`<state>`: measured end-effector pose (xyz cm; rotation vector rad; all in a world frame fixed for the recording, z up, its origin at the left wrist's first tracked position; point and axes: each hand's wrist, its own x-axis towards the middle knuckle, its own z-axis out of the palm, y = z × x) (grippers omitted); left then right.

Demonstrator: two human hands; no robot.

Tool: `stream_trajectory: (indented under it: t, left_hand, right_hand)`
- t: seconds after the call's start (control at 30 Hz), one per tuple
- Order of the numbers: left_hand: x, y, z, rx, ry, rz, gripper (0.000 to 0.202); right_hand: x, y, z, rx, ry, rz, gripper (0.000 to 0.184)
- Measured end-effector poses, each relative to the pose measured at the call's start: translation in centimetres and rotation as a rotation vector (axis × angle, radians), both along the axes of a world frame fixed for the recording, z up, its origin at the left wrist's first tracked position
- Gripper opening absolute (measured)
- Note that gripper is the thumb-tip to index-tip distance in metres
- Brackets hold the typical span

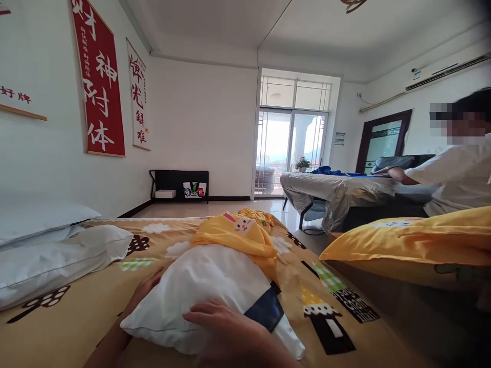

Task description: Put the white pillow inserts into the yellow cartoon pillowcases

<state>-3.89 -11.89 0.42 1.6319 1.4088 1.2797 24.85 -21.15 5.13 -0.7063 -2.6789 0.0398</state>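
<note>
A white pillow lies on the bed in front of me, its far end inside a yellow pillowcase with a rabbit face. A dark blue patch shows at its right side. My left hand is against the pillow's left edge, its fingertips hidden behind the white fabric. Over the near part of the pillow, my right hand has its fingers stretched out. It is slightly blurred, and nothing is seen in its grasp.
More white pillows lie at the left on the patterned bedsheet. A filled yellow pillow is at the right. Beyond it, a person in a white shirt reaches over a plastic-covered table. A low black shelf stands by the wall.
</note>
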Motion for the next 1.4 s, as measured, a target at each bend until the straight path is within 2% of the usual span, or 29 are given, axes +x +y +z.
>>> stream_trajectory:
  t: [0.03,0.13,0.2,0.23,0.27,0.33,0.4,0.47,0.53,0.6,0.63,0.67,0.7,0.73,0.8,0.87,0.97,1.03,1.07,1.13,1.23,1.3,1.4]
  left_hand:
    - [-1.2,-0.2,0.0,-0.064,-0.052,-0.011,0.041]
    - [-3.5,-1.5,0.1,-0.222,-0.206,-0.043,0.06]
    - [-2.8,-2.5,-0.1,-0.212,-0.167,-0.067,0.067]
    - [-1.7,-3.0,-0.6,-0.179,-0.096,-0.091,0.069]
    - [-0.3,-3.5,-1.3,-0.127,0.006,-0.119,0.072]
    - [2.6,-4.5,-3.5,-0.007,0.226,-0.18,0.081]
    - [4.8,-5.3,-5.5,0.09,0.41,-0.226,0.085]
    - [5.9,-6.0,-5.9,0.176,0.506,-0.199,0.079]
    - [6.4,-6.4,-4.1,0.321,0.502,-0.013,0.076]
    - [6.8,-6.6,-0.6,0.513,0.465,0.224,0.077]
    - [7.0,-6.5,1.2,0.591,0.461,0.267,0.074]
    - [7.2,-6.2,2.8,0.643,0.462,0.228,0.064]
    - [7.2,-5.9,4.1,0.653,0.461,0.135,0.053]
    - [7.1,-5.6,4.9,0.629,0.45,0.025,0.042]
    - [6.3,-4.9,5.0,0.521,0.391,-0.127,0.029]
    - [4.9,-4.2,3.9,0.415,0.296,-0.09,0.026]
    - [2.6,-3.0,1.8,0.302,0.149,0.056,0.033]
    - [1.8,-2.2,0.8,0.26,0.134,0.096,0.035]
    - [1.7,-1.9,0.4,0.291,0.171,0.12,0.033]
    - [1.9,-1.7,-0.1,0.478,0.315,0.205,0.027]
    - [2.8,-2.5,-0.5,0.917,0.531,0.314,0.028]
    - [3.4,-3.5,-0.6,1.108,0.643,0.275,0.029]
    - [4.2,-4.7,-0.4,1.169,0.781,0.137,0.014]
  right_hand:
    - [2.0,0.6,-0.3,0.014,0.096,-0.125,0.069]
    - [7.7,3.8,0.1,0.167,0.382,-0.681,0.064]
    - [10.1,6.9,0.9,0.164,0.492,-0.93,0.066]
    - [10.8,8.3,1.1,0.116,0.532,-0.988,0.066]
    - [11.0,9.4,1.4,0.053,0.565,-1.002,0.062]
    - [10.6,10.6,1.9,-0.048,0.622,-0.949,0.039]
    - [8.9,10.0,2.8,-0.076,0.665,-0.864,0.027]
    - [5.9,8.0,3.8,-0.055,0.698,-0.766,0.029]
    - [1.9,5.1,4.5,-0.029,0.725,-0.592,0.026]
    - [-2.3,2.4,4.5,-0.013,0.682,-0.377,0.021]
    - [-4.0,1.2,4.4,-0.027,0.627,-0.3,0.02]
    - [-5.2,0.2,4.3,-0.044,0.569,-0.243,0.019]
    - [-5.7,-0.5,4.1,-0.072,0.515,-0.197,0.021]
    - [-5.6,-0.9,3.9,-0.099,0.479,-0.163,0.026]
    - [-3.4,-1.1,3.6,-0.106,0.459,-0.144,0.049]
    - [0.7,-0.3,2.9,0.0,0.416,-0.23,0.067]
    - [7.9,1.7,0.4,0.3,0.176,-0.569,0.068]
    - [11.7,3.2,-2.0,0.392,0.031,-0.847,0.068]
    - [13.2,3.9,-3.3,0.395,-0.01,-0.965,0.067]
    - [14.8,5.1,-5.8,0.355,-0.051,-1.099,0.066]
    - [15.0,6.1,-8.4,0.302,-0.082,-1.039,0.062]
    - [14.4,6.3,-9.1,0.337,-0.103,-0.982,0.058]
    - [13.7,6.3,-8.4,0.455,-0.149,-0.986,0.044]
